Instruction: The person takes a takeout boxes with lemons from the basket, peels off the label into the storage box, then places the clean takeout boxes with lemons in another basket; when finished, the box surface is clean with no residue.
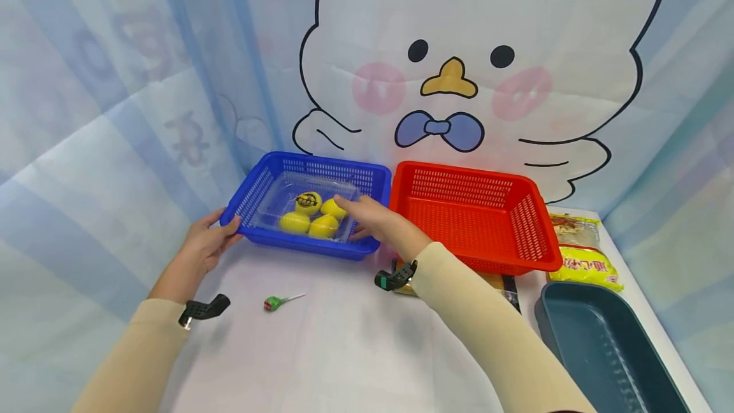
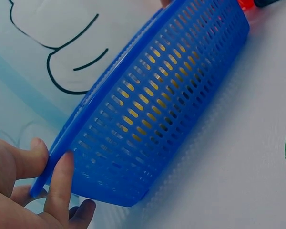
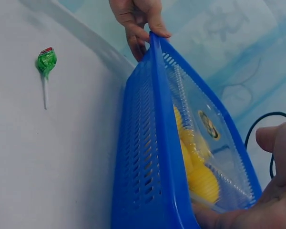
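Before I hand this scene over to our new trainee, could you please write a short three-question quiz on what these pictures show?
1. Multiple choice: what does the left hand grip?
A) the dark tray
B) the rim of the blue basket
C) the red basket
2. True or false: the yellow pieces lie in the red basket.
3. In the head view, which sweet lies on the white tabletop, in front of the blue basket?

Key:
1. B.
2. False; they are in a clear container inside the blue basket.
3. A lollipop in a mostly green wrapper.
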`<state>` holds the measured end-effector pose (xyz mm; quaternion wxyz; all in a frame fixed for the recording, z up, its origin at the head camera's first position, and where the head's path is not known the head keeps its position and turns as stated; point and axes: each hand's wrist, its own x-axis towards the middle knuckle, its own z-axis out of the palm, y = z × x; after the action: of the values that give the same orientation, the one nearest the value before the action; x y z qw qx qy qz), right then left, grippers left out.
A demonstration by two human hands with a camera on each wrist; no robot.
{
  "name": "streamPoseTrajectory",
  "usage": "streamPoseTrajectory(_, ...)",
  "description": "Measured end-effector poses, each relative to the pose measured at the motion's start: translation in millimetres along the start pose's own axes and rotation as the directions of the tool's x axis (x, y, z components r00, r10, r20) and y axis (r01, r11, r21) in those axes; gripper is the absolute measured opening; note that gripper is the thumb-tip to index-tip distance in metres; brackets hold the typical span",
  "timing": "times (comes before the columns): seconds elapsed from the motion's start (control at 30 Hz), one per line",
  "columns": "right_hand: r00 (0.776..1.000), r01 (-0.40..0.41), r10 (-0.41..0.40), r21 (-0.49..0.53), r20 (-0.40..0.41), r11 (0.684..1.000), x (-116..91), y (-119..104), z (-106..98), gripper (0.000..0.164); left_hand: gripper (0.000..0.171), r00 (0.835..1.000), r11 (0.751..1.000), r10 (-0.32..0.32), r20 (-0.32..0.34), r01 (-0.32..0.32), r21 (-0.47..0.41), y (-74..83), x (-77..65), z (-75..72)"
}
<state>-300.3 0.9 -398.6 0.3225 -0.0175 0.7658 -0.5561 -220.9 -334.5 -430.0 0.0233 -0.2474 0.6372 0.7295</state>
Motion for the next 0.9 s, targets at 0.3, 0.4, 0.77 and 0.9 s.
streamPoseTrajectory(0.3, 0.999, -0.045, 0.047, 0.081, -0.018, 0.996, 15.1, -0.2, 11.2, 0.094, 0.078, 1.0, 1.0, 0.007, 0.013, -0.007, 0.022, -1.3, 0.6, -1.9)
streamPoseTrajectory(0.4, 0.997, -0.063, 0.065, 0.067, -0.031, 0.996, 19.0, 0.0, 13.8, 0.094, 0.077, 1.0, 1.0, 0.005, 0.018, -0.006, 0.017, -2.7, -0.4, -0.5)
streamPoseTrajectory(0.77, 0.993, -0.099, 0.106, 0.113, -0.059, 0.989, 25.5, 0.4, 17.6, 0.098, 0.077, 1.0, 1.0, 0.008, 0.019, -0.008, -0.005, -2.3, -2.8, 1.3)
streamPoseTrajectory(0.9, 0.991, -0.089, 0.104, 0.173, -0.082, 0.981, 26.2, 1.0, 21.7, 0.094, 0.078, 1.0, 1.0, 0.008, 0.017, -0.008, 0.002, -2.4, -4.5, 0.0)
